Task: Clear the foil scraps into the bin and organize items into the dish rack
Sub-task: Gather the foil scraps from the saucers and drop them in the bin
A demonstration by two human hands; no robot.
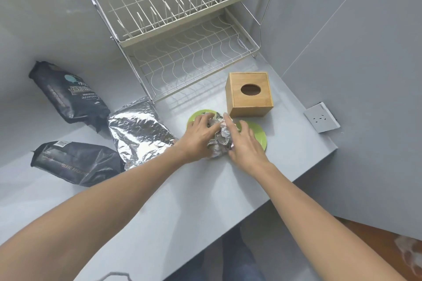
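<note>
Grey counter [182, 189] | foil scraps [220, 136] heaped on green plate [259, 136] | left hand [198, 131], right hand [245, 143] cupping them | squeeze inward, lift without dragging plate.

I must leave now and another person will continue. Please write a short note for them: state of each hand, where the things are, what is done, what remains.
Left hand and right hand: both cupped around the crumpled foil, pressing it from either side; it is not lifted yet.
The foil sits on the green plates, on the counter in front of the wooden tissue box.
A silver foil bag and two black bags lie to the left.
The dish rack is empty on both tiers.
Done: foil gathered. Left: bin the foil (no bin in view), then load the rack.
</note>
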